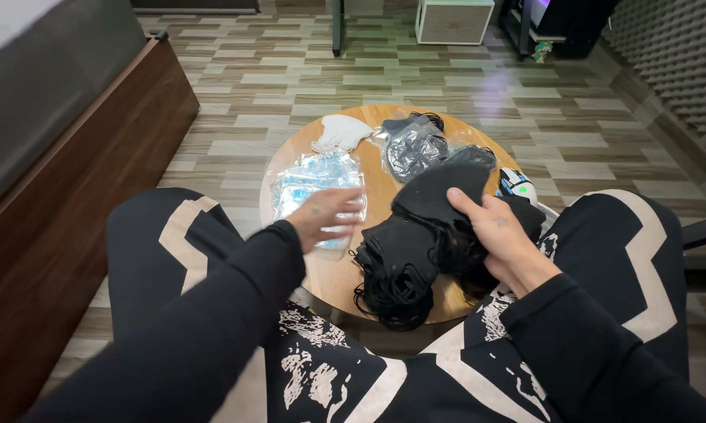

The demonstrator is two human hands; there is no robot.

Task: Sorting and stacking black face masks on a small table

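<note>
My right hand [500, 235] grips a stack of black face masks [435, 205] over the right side of a small round wooden table [378, 186]. A larger heap of black masks [396, 270] with dangling ear loops lies under it at the table's near edge. My left hand [324, 215] hovers flat with fingers spread over a clear plastic pack of blue masks [315, 182] on the table's left side, holding nothing. It looks slightly blurred.
A white mask [341, 131] lies at the table's far left, and a clear bag of dark masks [414, 147] at the far middle. A small white and blue object [517, 185] sits at the right rim. A wooden bed frame [79, 196] runs along the left. My knees flank the table.
</note>
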